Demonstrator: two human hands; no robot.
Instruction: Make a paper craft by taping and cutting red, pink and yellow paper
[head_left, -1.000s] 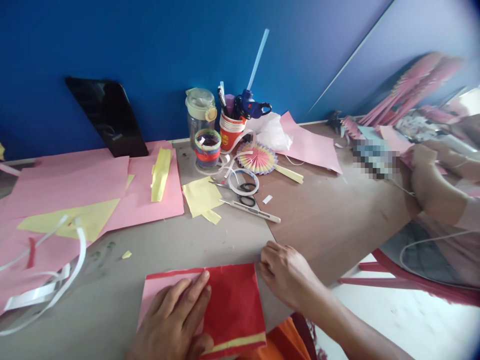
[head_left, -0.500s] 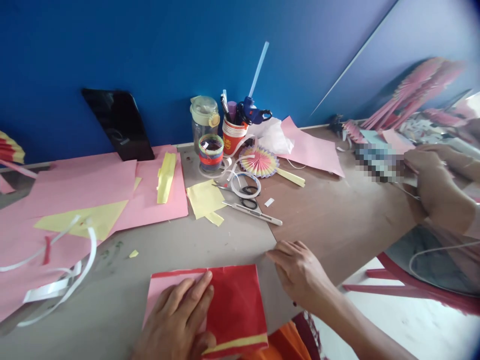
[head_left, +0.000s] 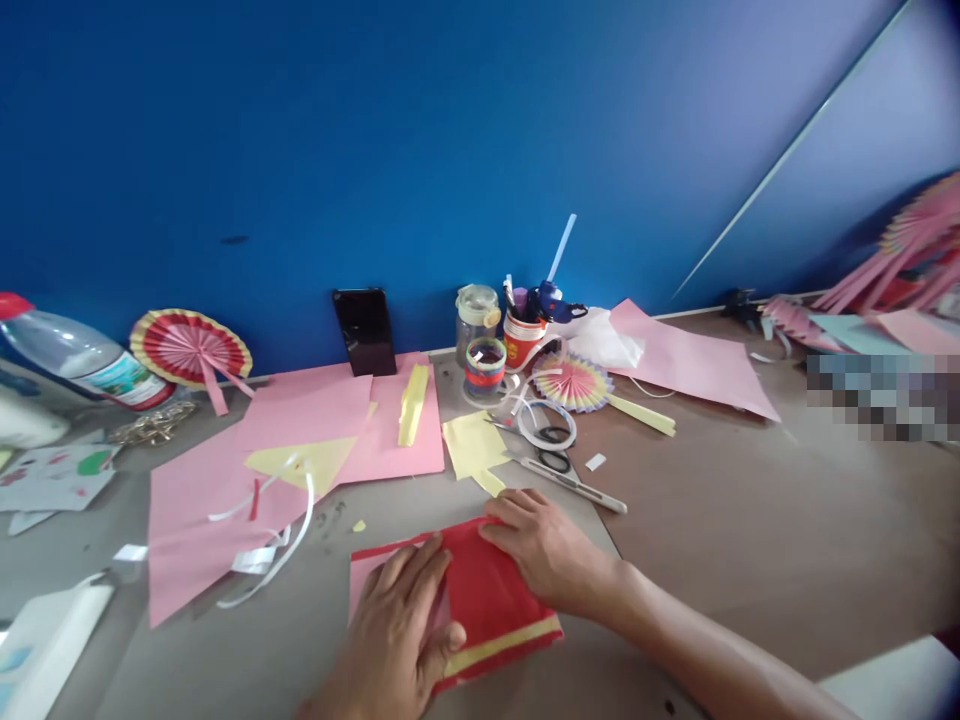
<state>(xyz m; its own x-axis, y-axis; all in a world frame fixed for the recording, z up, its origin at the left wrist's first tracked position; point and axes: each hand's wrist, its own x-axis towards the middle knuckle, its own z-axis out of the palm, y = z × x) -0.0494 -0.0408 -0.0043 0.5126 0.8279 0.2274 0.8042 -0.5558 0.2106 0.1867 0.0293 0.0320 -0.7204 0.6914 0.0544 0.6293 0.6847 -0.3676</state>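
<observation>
A red sheet of paper (head_left: 487, 575) with a yellow strip along its near edge lies on the grey table in front of me. A pink piece (head_left: 361, 580) shows at its left side. My left hand (head_left: 401, 620) rests flat across the pink part, fingers stretched out and thumb on the red. At the upper right corner, my right hand (head_left: 536, 550) has its fingers bent and pressed together on the sheet's far edge. The fingertips partly hide that corner.
Beyond the sheet lie a utility knife (head_left: 574, 485), scissors (head_left: 553, 460), a tape roll (head_left: 546, 427) and yellow paper (head_left: 472, 445). Pink sheets (head_left: 300, 405), a phone (head_left: 365, 332), a cup of pens (head_left: 523, 342), a plastic bottle (head_left: 82, 350) and paper fans (head_left: 191, 347) stand or lie further back.
My right hand has moved from the table beside the sheet onto its upper right corner. My left hand stays flat on the paper. The view has turned left, and the other person's arms are out of sight.
</observation>
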